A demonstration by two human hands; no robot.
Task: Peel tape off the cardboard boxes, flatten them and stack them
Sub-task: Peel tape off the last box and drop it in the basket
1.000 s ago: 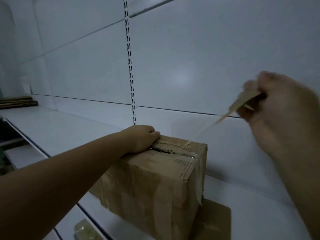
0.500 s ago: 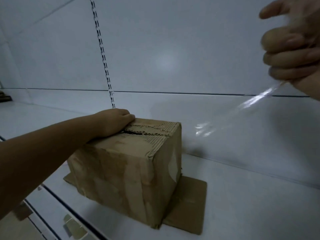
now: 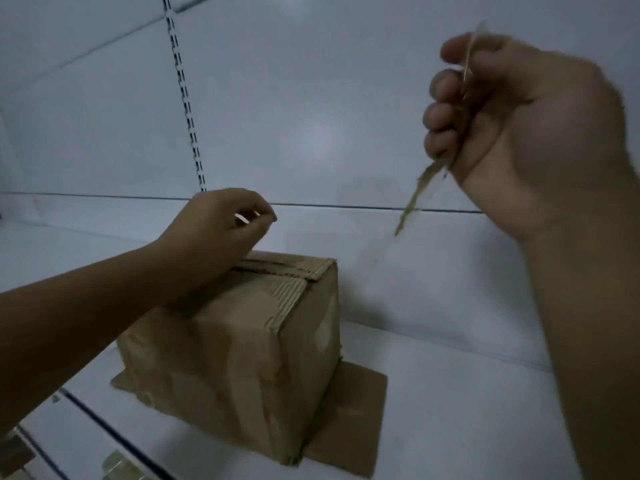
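Brown tape (image 3: 420,188) was clamped in your right hand (image 3: 519,133); your left hand (image 3: 214,230) hovered curled over the cardboard box (image 3: 242,358), grip unclear. Holding it down would have steadied peeling.

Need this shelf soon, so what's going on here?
A person is stripping a cardboard box on the white shelf. The raised right hand grips a peeled strip of tape, whose lower end dangles clear of the box. The left hand is at the box's top with its fingers curled; whether it pinches anything is unclear. The box stands upright on a flat cardboard piece, not yet flattened.
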